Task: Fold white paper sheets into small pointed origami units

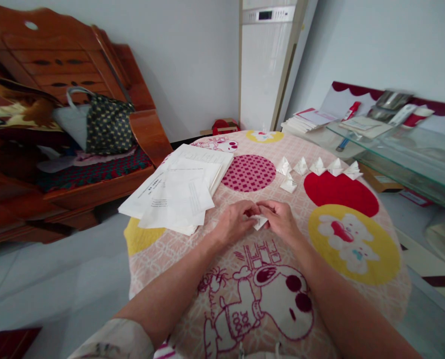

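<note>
A small piece of folded white paper (259,222) is pinched between my two hands above the patterned tablecloth (192,249). My left hand (237,219) grips it from the left with bent fingers. From the right, my right hand (280,217) closes on it with thumb and fingertips; part of the paper is hidden behind the fingers. Beyond my hands, several white folded paper pieces (319,166) stand in a row on the cloth, and one more folded piece (288,185) sits nearer to me. Left of my hands lies a stack of printed sheets (177,192).
A glass shelf (402,159) with a metal pot (394,99) and a paper cup (417,115) stands to the right. On the left is a wooden bench (54,55) with a dotted bag (108,124). A tall white cabinet-like unit (265,70) stands behind the round table.
</note>
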{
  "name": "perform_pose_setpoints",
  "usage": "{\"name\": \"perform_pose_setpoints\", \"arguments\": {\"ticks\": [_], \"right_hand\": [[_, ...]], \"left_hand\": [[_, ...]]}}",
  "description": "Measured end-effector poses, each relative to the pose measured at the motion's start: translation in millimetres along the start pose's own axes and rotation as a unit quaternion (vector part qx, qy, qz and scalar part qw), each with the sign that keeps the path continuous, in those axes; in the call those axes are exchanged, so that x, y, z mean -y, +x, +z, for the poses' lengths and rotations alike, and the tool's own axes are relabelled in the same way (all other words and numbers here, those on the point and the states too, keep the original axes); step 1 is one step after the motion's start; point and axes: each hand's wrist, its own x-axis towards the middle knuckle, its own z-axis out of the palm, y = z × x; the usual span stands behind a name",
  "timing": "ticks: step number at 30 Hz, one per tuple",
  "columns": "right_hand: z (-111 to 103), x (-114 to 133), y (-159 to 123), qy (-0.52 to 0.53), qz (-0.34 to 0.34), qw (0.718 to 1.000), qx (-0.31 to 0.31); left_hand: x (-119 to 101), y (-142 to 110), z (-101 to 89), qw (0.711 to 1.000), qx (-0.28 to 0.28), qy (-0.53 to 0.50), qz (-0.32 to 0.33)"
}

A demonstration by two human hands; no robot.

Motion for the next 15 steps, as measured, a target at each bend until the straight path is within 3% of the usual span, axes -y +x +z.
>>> {"name": "perform_pose_setpoints", "arguments": {"ticks": [4,7,15], "right_hand": [[-6,1,-1,-0.121,-0.120,0.981,-0.093],[-12,5,-6,-0.172,-0.179,0.961,-0.122],[-10,5,-7,-0.210,-0.203,0.956,-0.009]], "left_hand": [[7,1,7.6,0.997,0.030,0.052,-0.038],[10,2,10.0,0.996,0.026,0.068,-0.050],[12,2,11.2,0.997,0.015,0.069,-0.032]]}}
